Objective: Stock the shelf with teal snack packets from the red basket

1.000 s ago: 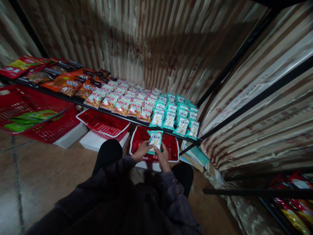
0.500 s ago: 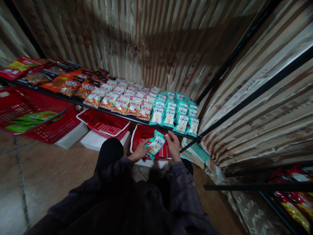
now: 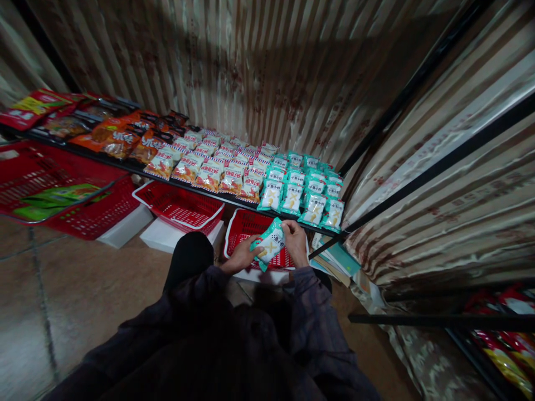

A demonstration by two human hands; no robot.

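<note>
One black shelf bears crowded packets, its rear rows uncountable, four teal packets along the front edge's right end. Below, three red baskets; the leftmost, cut off, contains green packets. Left hand and right hand grip one held packet over the rightmost basket, partly hidden.

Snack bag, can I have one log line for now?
left hand: holds teal snack bag | right hand: at its upper edge | below: red basket

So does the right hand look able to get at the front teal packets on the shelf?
Probably yes: the right hand is close to the front teal packets, and nothing covers them, though its fingers seem busy at the held packet.
</note>
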